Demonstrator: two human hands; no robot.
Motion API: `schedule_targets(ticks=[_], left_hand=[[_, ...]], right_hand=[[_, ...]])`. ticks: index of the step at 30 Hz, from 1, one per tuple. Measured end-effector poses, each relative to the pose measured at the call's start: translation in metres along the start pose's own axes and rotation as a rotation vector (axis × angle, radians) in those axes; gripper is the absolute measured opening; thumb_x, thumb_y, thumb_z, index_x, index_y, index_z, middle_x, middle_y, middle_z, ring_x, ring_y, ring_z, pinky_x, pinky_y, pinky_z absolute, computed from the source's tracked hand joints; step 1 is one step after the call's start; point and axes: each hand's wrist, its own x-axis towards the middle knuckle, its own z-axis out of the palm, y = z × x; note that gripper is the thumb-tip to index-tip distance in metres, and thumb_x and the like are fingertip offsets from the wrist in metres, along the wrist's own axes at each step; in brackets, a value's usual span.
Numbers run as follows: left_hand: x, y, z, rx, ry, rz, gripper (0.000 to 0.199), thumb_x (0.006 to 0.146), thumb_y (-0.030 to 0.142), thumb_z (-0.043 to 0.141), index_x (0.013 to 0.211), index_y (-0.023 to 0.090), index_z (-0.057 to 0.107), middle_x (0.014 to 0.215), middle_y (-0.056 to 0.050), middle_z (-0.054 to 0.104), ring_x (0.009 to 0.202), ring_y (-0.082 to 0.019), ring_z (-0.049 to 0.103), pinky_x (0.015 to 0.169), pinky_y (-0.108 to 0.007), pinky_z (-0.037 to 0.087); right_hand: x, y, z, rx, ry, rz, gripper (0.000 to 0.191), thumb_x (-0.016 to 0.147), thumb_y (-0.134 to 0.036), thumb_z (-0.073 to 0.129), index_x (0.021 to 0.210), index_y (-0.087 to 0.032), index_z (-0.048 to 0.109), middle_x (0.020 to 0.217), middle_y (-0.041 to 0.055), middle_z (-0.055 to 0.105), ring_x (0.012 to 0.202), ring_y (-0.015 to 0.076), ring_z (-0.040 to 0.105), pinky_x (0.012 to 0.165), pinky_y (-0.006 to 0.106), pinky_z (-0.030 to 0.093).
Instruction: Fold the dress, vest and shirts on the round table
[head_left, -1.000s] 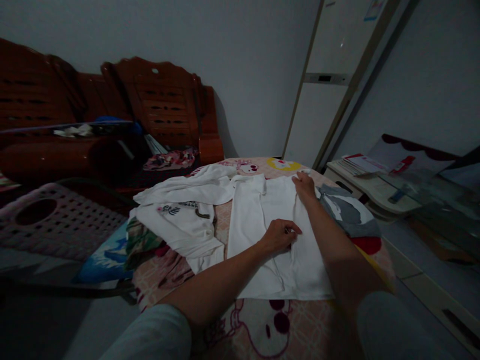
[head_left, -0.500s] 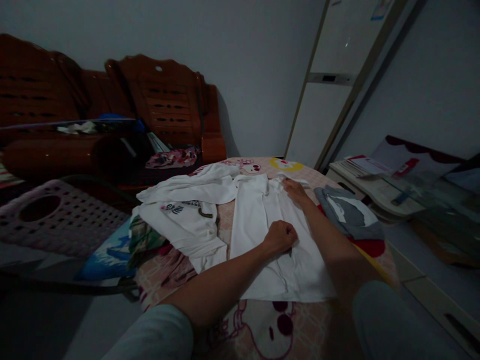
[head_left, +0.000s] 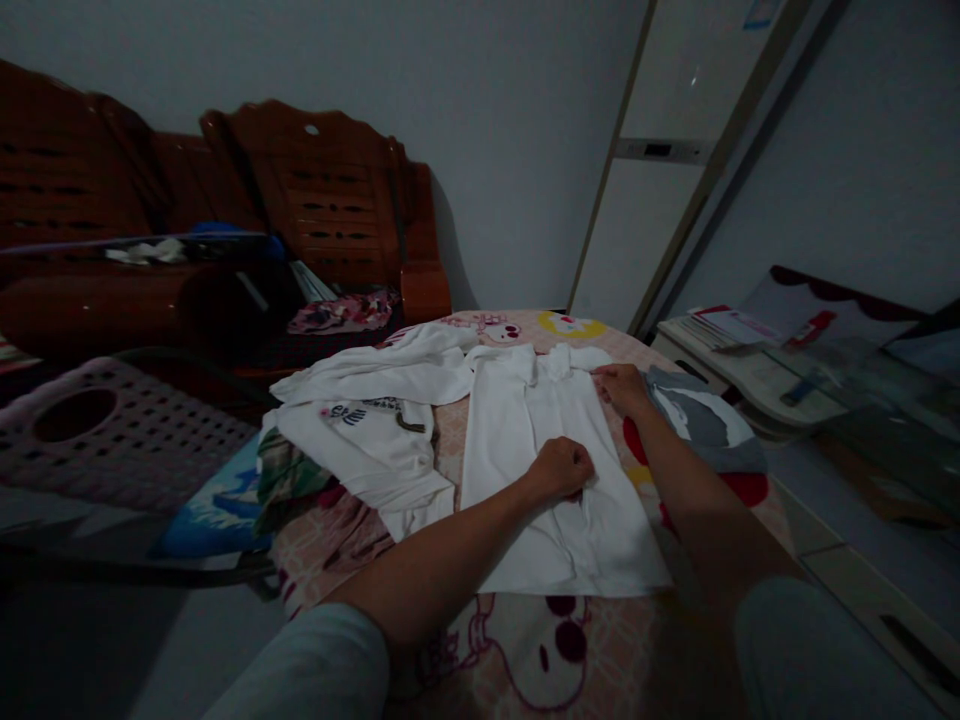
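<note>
Left hand [head_left: 562, 468] pinches the white shirt [head_left: 502, 430] at frame center; right hand [head_left: 622, 385] narrows beside its sleeve, grip unclear. Papers [head_left: 731, 328] top the cabinet [head_left: 759, 366] at right.

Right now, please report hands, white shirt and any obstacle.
Left hand curled over spread white shirt, grip unclear. Right hand near its far right corner. Grey clothing at right, apart from shirt.

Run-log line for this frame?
left hand: curled over white garment | right hand: by far right corner, contact unclear | printed white top at left | folded grey garment at right
</note>
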Motion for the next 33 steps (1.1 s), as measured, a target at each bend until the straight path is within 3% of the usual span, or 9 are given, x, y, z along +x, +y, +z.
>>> schedule_targets(ticks=[2,5,10,13,16,18,22,25,33], left_hand=[[0.002,-0.001,-0.001,-0.019,-0.047,0.013,0.014,0.077,0.015,0.057,0.078,0.011,0.071,0.049,0.001,0.057,0.043,-0.013,0.06,0.047,-0.021,0.048],[0.001,0.0,-0.003,-0.027,-0.079,-0.002,0.015,0.079,0.013,0.056,0.084,0.011,0.07,0.049,0.003,0.057,0.044,-0.012,0.06,0.048,-0.02,0.049],[-0.002,0.011,-0.017,0.184,-0.109,0.094,0.017,0.078,0.013,0.062,0.093,0.014,0.071,0.053,0.003,0.061,0.05,-0.013,0.063,0.058,-0.022,0.051],[0.003,0.017,-0.035,0.333,0.01,0.189,0.011,0.078,0.017,0.064,0.086,0.016,0.072,0.058,0.001,0.065,0.059,-0.014,0.065,0.066,-0.022,0.052],[0.018,0.017,-0.057,0.351,0.158,0.168,0.011,0.079,0.014,0.063,0.086,0.015,0.072,0.066,-0.001,0.068,0.062,-0.013,0.064,0.069,-0.022,0.052],[0.032,0.014,-0.07,0.28,0.211,0.107,0.018,0.078,0.01,0.064,0.094,0.013,0.071,0.073,-0.002,0.069,0.061,-0.012,0.063,0.07,-0.023,0.052],[0.063,0.009,-0.083,-0.145,0.216,-0.006,0.027,0.079,0.007,0.064,0.105,0.011,0.068,0.081,-0.003,0.067,0.064,-0.009,0.06,0.074,-0.025,0.054],[0.084,0.009,-0.08,-0.389,0.211,-0.032,0.025,0.081,0.005,0.062,0.104,0.01,0.067,0.081,-0.004,0.065,0.069,-0.008,0.06,0.077,-0.024,0.054],[0.119,0.01,-0.069,-0.148,0.334,-0.04,0.045,0.082,0.001,0.049,0.125,0.007,0.061,0.087,-0.008,0.068,0.07,-0.011,0.062,0.073,-0.024,0.051]], right_hand=[[-0.021,0.008,-0.008,-0.027,0.003,0.067,0.034,0.073,-0.022,0.06,0.102,-0.01,0.073,0.07,0.0079,0.072,0.052,0.0153,0.062,0.054,0.029,0.053],[-0.055,0.015,-0.016,-0.043,-0.035,0.094,0.03,0.073,-0.019,0.062,0.101,-0.015,0.073,0.079,0.0077,0.075,0.058,0.015,0.064,0.056,0.026,0.054],[-0.102,0.004,-0.022,-0.288,-0.031,-0.126,0.02,0.076,-0.019,0.062,0.091,-0.017,0.075,0.087,0.0083,0.076,0.079,0.0211,0.068,0.074,0.031,0.052],[-0.125,-0.013,-0.017,-0.406,-0.041,-0.316,0.016,0.082,-0.021,0.059,0.086,-0.018,0.074,0.09,0.0092,0.075,0.085,0.0218,0.067,0.081,0.032,0.048],[-0.145,-0.032,-0.004,-0.441,-0.272,-0.37,0.018,0.087,-0.032,0.061,0.079,-0.02,0.071,0.08,0.0077,0.073,0.077,0.0207,0.066,0.073,0.03,0.045],[-0.157,-0.042,0.004,-0.509,-0.372,-0.381,0.022,0.085,-0.04,0.066,0.085,-0.019,0.07,0.084,0.0091,0.073,0.079,0.0223,0.066,0.072,0.03,0.044],[-0.171,-0.048,0.015,-0.681,-0.437,-0.418,0.028,0.084,-0.025,0.063,0.11,-0.017,0.064,0.098,0.0121,0.073,0.093,0.0252,0.065,0.079,0.031,0.043],[-0.171,-0.047,0.015,-0.68,-0.44,-0.386,0.034,0.081,-0.012,0.053,0.113,-0.017,0.064,0.099,0.0115,0.072,0.096,0.0235,0.064,0.082,0.03,0.043],[-0.165,-0.05,0.008,-0.295,-0.499,-0.264,0.031,0.069,-0.006,0.052,0.094,-0.016,0.067,0.065,-0.0007,0.06,0.06,0.0139,0.053,0.059,0.024,0.039]])
